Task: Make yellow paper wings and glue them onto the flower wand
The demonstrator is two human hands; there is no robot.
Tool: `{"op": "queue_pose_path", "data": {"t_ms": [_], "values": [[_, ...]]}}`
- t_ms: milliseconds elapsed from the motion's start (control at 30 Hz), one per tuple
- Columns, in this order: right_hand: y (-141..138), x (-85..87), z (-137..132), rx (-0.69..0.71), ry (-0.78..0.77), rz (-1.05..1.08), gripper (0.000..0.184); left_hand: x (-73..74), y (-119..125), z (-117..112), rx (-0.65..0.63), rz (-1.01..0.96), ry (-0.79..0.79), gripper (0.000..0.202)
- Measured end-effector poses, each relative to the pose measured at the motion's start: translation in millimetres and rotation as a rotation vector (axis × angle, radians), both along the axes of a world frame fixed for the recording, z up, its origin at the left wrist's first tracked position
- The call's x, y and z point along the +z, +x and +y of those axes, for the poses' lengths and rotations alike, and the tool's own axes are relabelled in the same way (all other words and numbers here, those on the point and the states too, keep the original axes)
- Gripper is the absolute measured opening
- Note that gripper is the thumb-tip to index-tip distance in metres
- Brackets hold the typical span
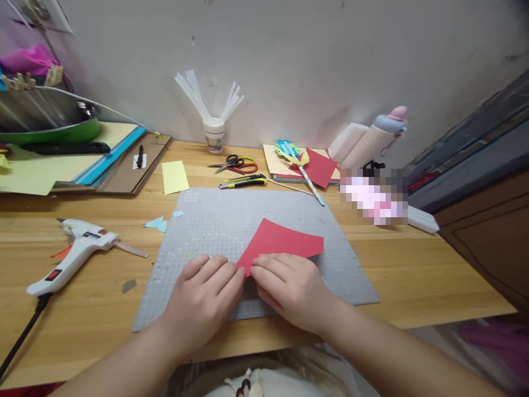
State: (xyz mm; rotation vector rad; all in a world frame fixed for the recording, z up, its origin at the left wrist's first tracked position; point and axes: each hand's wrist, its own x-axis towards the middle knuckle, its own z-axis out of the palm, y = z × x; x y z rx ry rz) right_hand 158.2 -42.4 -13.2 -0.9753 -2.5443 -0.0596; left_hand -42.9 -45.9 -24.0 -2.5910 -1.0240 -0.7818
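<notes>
A sheet of red paper (285,237) rises at a slant over the grey cutting mat (206,220), its near corner between my hands. My left hand (209,292) pinches that corner from the left, fingers curled and pressed together. From the right, my right hand (287,284) has its fingers closed over the paper's near edge. The fingertips of both hands almost meet, and the paper under them is hidden.
Left of the mat lies a hot glue gun (78,253) with a black cord. Beyond the mat are a yellow utility knife (243,181), scissors (229,164) and a paper cup (214,135) of white strips. Small blue scraps (157,223) lie at the mat's left edge.
</notes>
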Motion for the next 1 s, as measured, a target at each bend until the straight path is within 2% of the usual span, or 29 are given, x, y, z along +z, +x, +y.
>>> {"op": "queue_pose_path", "data": {"t_ms": [133,267,400,667,867,933,1000], "values": [[-7,1.1,0,0.039,0.038,-0.032,0.023,0.3,-1,-3,-0.008,-0.03,-0.008,0.011],[-10,5.3,1,0.117,0.149,-0.036,0.018,-1.3,-7,-8,-0.083,-0.108,0.026,0.015],[-3,11.0,2,0.152,0.238,-0.021,0.014,1.3,-13,-14,-0.093,-0.162,0.079,0.02],[43,21.5,11,0.111,0.279,-0.088,0.007,13.3,-20,-18,-0.066,-0.228,0.106,0.018],[90,18.5,23,0.182,0.345,-0.072,0.011,18.1,-27,-25,-0.099,-0.208,0.178,0.012],[109,14.8,29,0.139,0.353,-0.063,0.012,19.4,-31,-28,-0.104,-0.177,0.173,0.012],[121,12.8,31,0.004,0.375,0.021,0.012,19.5,-35,-31,-0.075,-0.164,0.151,0.012]]}}
